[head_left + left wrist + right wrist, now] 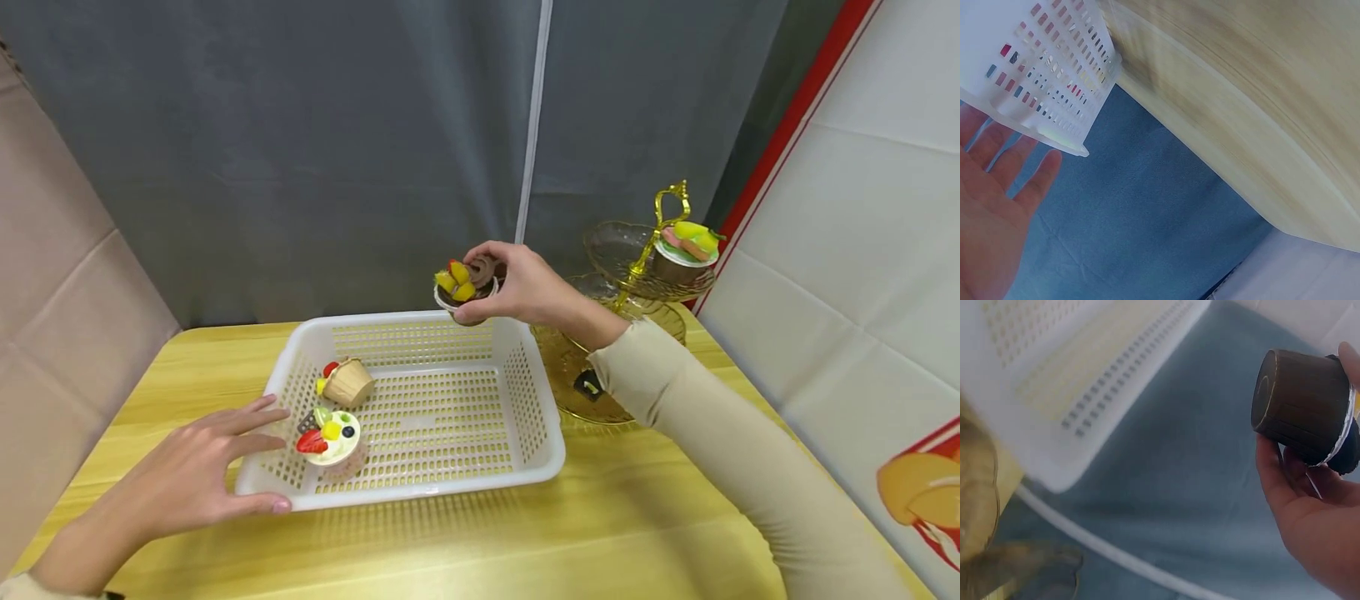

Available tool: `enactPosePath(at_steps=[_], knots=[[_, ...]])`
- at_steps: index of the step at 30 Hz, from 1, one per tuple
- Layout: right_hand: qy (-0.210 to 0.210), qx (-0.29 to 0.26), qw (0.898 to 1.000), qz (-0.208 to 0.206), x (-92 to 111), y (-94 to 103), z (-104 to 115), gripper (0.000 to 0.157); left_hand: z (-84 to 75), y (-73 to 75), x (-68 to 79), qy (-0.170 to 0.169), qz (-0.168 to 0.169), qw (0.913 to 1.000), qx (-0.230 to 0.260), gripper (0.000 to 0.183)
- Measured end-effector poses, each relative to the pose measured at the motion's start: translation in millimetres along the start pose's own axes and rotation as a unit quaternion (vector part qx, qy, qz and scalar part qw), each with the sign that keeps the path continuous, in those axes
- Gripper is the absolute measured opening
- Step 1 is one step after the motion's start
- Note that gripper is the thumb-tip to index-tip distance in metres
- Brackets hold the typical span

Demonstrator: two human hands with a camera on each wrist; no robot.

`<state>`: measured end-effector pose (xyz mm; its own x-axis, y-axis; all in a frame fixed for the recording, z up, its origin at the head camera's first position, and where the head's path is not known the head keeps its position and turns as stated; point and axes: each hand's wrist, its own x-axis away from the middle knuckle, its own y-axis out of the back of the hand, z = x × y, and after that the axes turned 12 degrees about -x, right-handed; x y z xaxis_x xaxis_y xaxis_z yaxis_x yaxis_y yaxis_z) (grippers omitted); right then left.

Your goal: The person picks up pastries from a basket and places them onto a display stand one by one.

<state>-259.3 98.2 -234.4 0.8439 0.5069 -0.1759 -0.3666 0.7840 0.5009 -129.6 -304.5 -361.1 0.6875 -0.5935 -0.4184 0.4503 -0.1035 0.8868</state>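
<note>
My right hand (517,283) grips a dark-brown-cupped cupcake (459,287) with yellow fruit and a chocolate swirl, above the back rim of a white plastic basket (420,493). From the right wrist view the cupcake's brown cup (1300,403) is tilted, its base toward the basket. My left hand (206,462) rests at the basket's left side, fingers spread along the rim. Inside the basket, at the left, a tan-cupped cupcake (349,383) lies on its side. In front of it a cream-topped cupcake (335,442) with strawberry stands upright.
A tiered amber glass stand (551,367) with a gold handle (672,200) stands at the right. On its top tier sits a cupcake with yellow fruit (684,250); a small dark cake piece (588,385) lies on the bottom tier. A grey curtain (337,167) hangs behind the wooden table (450,550).
</note>
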Motion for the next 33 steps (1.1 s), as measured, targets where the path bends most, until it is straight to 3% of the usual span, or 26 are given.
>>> enactPosePath(at_steps=[16,26,33], knots=[[0.014,0.030,0.991,-0.131,34,68.8,3,0.061,-0.6,-2.2,1.0,0.001,-0.004,1.0000,0.003,0.066],[-0.018,0.047,0.976,-0.213,61,100.9,8,0.070,-1.8,-2.0,1.0,0.002,-0.006,1.0000,0.002,0.066],[-0.050,0.069,0.968,-0.234,74,111.1,2,0.072,-2.2,-2.3,1.2,0.002,-0.011,0.9999,0.004,0.066]])
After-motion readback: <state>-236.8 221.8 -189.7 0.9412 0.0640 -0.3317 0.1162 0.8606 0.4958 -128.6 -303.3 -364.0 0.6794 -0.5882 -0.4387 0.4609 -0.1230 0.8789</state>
